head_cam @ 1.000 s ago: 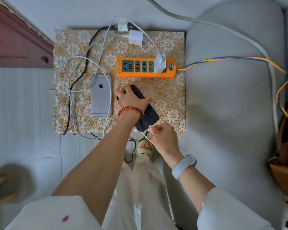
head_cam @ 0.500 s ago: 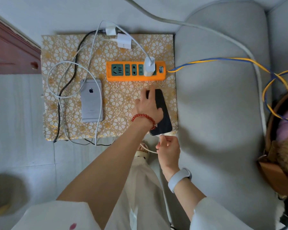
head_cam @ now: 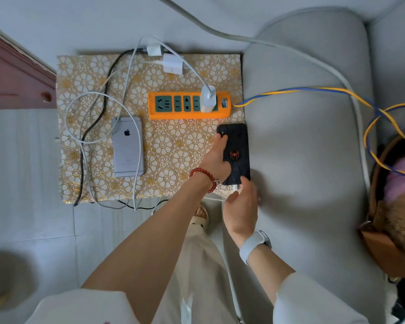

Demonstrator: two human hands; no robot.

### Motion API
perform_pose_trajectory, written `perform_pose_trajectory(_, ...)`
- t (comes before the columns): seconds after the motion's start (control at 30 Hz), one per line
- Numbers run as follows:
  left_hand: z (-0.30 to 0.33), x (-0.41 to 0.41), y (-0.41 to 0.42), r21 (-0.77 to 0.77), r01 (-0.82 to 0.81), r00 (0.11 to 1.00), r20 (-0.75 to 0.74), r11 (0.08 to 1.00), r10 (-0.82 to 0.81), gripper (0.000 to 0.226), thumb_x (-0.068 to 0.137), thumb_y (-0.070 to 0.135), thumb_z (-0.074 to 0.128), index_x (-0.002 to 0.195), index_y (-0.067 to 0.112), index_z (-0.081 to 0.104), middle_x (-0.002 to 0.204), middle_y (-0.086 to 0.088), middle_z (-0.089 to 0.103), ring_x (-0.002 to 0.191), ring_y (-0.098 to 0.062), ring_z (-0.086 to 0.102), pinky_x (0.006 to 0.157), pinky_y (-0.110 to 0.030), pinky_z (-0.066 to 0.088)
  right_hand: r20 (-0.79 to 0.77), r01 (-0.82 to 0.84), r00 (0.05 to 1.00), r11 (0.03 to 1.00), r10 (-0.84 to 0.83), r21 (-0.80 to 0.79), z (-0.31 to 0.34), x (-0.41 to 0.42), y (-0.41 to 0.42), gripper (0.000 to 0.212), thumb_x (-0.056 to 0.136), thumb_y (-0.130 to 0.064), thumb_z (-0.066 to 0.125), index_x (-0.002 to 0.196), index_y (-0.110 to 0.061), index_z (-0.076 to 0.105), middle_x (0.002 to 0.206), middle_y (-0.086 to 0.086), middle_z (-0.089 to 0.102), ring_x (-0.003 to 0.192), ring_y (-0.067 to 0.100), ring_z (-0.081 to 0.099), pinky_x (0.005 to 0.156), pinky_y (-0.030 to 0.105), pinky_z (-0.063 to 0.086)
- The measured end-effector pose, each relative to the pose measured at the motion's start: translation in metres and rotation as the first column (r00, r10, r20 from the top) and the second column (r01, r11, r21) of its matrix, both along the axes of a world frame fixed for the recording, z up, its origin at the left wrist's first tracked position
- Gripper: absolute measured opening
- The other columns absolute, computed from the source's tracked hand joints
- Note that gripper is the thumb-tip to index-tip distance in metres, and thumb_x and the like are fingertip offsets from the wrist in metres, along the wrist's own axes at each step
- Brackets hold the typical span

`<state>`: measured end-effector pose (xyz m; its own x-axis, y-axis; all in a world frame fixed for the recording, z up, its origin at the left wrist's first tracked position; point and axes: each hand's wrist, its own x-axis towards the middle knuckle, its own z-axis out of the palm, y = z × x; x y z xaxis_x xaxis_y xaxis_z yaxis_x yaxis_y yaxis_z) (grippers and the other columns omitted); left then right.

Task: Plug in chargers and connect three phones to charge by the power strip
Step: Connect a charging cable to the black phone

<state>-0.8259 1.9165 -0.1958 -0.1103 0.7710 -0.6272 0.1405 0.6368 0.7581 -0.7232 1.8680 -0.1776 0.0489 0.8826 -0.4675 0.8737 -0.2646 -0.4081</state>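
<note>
An orange power strip lies on a gold floral mat, with one white charger plugged in near its right end. A silver phone lies face down at the left, a white cable running along it. A black phone with a red spider mark lies face down at the mat's right edge. My left hand presses on its left side. My right hand pinches a white cable plug at the phone's bottom end. Two loose white chargers lie at the mat's far edge.
A grey sofa cushion borders the mat on the right. Blue and yellow wires run from the strip across it. A black braided cable and white loops lie at the mat's left. A wooden door stands far left; a basket far right.
My left hand slid the black phone from the mat's middle to its right edge and straightened it. My right hand followed with the cable plug to the phone's bottom end.
</note>
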Motion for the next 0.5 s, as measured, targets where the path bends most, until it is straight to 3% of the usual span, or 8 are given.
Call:
perform_pose_trajectory(0.07,0.001,-0.006,0.000,0.010,-0.034,0.999,-0.030,0.999,0.035,0.061,0.082,-0.007,0.039,0.139,0.011,0.027,0.152,-0.010,0.020,0.138,-0.024,0.024,0.107,-0.028,0.029,0.085,-0.236,0.969,0.971,0.232,0.043,0.001,-0.001,0.003,0.050,0.087,-0.002,0.043,0.136,-0.009,0.037,0.147,0.013,0.034,0.136,0.028,0.030,0.106,0.039,0.035)
perform_pose_trajectory(0.13,0.004,-0.017,-0.006,0.035,-0.121,0.983,-0.131,0.992,0.124,0.049,0.084,-0.002,0.041,0.131,0.010,0.041,0.141,-0.011,0.040,0.125,-0.022,0.042,0.096,-0.025,0.036,0.169,-0.419,0.891,0.907,0.421,-0.052,-0.002,-0.002,0.010,0.050,0.089,-0.007,0.041,0.139,-0.011,0.034,0.153,0.012,0.023,0.140,0.029,0.022,0.112,0.039,0.028)
perform_pose_trajectory(0.23,0.010,-0.048,-0.024,0.104,-0.264,0.910,-0.302,0.959,0.284,0.036,0.085,0.002,0.042,0.117,0.012,0.054,0.127,-0.009,0.052,0.102,-0.017,0.054,0.081,-0.023,0.042,0.128,-0.415,0.893,0.899,0.432,-0.140,-0.001,-0.015,0.019,0.045,0.093,-0.012,0.037,0.138,-0.011,0.036,0.153,0.012,0.021,0.141,0.029,0.017,0.115,0.039,0.020)
perform_pose_trajectory(0.33,0.015,-0.090,-0.048,0.172,-0.326,0.803,-0.469,0.930,0.368,0.029,0.085,0.003,0.043,0.109,0.009,0.058,0.118,-0.014,0.055,0.100,-0.024,0.056,0.083,-0.029,0.045,-0.008,-0.446,0.895,0.895,0.446,-0.030,0.002,-0.044,0.026,0.041,0.093,-0.010,0.036,0.134,-0.010,0.041,0.149,0.010,0.032,0.139,0.024,0.022,0.114,0.037,0.023)
perform_pose_trajectory(0.43,0.016,-0.130,-0.073,0.143,-0.313,0.713,-0.618,0.939,0.331,0.029,0.084,0.008,0.048,0.112,0.007,0.056,0.118,-0.019,0.051,0.108,-0.035,0.049,0.091,-0.043,0.045,-0.099,-0.520,0.846,0.852,0.524,0.070,0.008,-0.084,0.037,0.040,0.093,-0.006,0.036,0.132,-0.008,0.043,0.145,0.010,0.038,0.137,0.023,0.028,0.112,0.035,0.027)
perform_pose_trajectory(0.5,0.015,-0.147,-0.087,0.041,-0.239,0.677,-0.709,0.970,0.197,0.037,0.082,0.019,0.053,0.119,0.013,0.052,0.127,-0.017,0.046,0.117,-0.036,0.039,0.094,-0.048,0.039,-0.109,-0.597,0.779,0.783,0.618,0.175,0.013,-0.111,0.049,0.039,0.091,-0.004,0.039,0.129,-0.005,0.045,0.139,0.013,0.044,0.133,0.026,0.035,0.111,0.036,0.032)
